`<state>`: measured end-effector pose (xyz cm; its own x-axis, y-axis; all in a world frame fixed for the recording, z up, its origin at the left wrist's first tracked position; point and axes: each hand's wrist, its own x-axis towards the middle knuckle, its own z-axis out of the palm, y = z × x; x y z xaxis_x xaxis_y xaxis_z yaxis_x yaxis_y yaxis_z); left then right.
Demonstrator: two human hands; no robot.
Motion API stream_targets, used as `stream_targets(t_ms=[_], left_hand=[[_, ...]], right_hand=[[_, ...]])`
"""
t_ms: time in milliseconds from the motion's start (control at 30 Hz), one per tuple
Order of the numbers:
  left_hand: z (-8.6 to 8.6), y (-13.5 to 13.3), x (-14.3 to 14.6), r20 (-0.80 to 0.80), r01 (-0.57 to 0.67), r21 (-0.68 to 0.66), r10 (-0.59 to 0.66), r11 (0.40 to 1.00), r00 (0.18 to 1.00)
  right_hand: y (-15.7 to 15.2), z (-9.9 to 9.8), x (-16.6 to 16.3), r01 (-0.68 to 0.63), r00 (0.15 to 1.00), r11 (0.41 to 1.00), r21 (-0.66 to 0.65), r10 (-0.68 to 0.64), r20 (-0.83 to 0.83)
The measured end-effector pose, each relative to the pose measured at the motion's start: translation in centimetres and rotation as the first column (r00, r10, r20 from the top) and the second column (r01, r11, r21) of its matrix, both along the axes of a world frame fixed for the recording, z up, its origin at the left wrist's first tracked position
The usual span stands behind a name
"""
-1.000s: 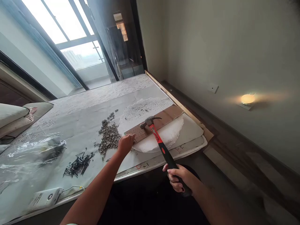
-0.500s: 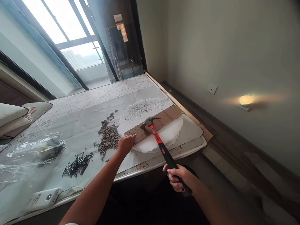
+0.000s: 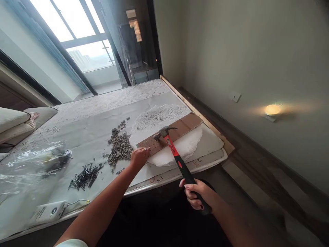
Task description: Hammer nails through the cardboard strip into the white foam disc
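Note:
My right hand (image 3: 195, 193) is wrapped round the black grip of a claw hammer (image 3: 171, 145) with a red neck. The hammer head is over a brown board (image 3: 186, 127), its claw pointing right; I cannot tell whether it touches. My left hand (image 3: 139, 159) is closed at the board's near left end, fingertips pinched together; whatever is between them is too small to make out. Small dots or holes mark that end of the board. Beneath the board lies a white foam-like slab (image 3: 180, 149), pitted on its far part.
Left of the slab lies a heap of grey rubble (image 3: 119, 147). A pile of dark nails (image 3: 84, 176), a clear plastic bag (image 3: 36, 164) and a white power bank (image 3: 50, 211) with a cable are on the grey sheet (image 3: 95, 137) covering the mattress. A lit lamp (image 3: 272, 109) is on the wall.
The view has shifted slightly. Both hands, the hammer and the board keep nearly the same positions relative to each other.

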<state>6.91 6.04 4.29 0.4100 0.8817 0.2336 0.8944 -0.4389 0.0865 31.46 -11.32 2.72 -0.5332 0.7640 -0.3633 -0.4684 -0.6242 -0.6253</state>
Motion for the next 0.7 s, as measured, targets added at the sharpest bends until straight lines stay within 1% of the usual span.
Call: stream_targets(t_ms=[100,267,367,467,533,633,700], left_hand=[[-0.3,-0.1,-0.1,0.008,0.012,-0.007,-0.012,1.000,1.000],[-0.8,-0.2,-0.2,-0.037,0.019,-0.011,-0.019,1.000,0.999],[-0.8,-0.1,-0.1,-0.041,0.003,0.005,-0.003,1.000,0.999],[-0.4,0.2,-0.1,-0.027,-0.011,0.019,0.012,1.000,1.000],[0.0,0.3,-0.3,0.008,0.015,0.015,-0.015,1.000,1.000],[0.4,0.0,-1.3,0.100,0.074,0.036,-0.077,0.997,0.992],[0.3,-0.4,-2.2,0.180,0.057,0.083,-0.071,0.995,0.981]], right_hand=[[-0.1,-0.2,0.1,-0.009,1.000,1.000,0.004,0.009,0.009],[-0.4,-0.3,0.2,-0.009,1.000,1.000,0.016,0.009,0.008],[-0.6,0.0,-0.2,0.002,0.999,1.000,0.022,-0.003,0.033],[-0.5,0.6,-0.8,0.022,0.997,0.999,0.028,-0.024,0.078],[-0.3,1.1,-1.0,0.044,0.993,0.998,0.047,-0.049,0.109],[0.1,2.0,-1.0,0.064,0.990,0.996,0.068,-0.072,0.124],[0.3,2.8,-0.9,0.060,0.990,0.995,0.076,-0.069,0.124]])
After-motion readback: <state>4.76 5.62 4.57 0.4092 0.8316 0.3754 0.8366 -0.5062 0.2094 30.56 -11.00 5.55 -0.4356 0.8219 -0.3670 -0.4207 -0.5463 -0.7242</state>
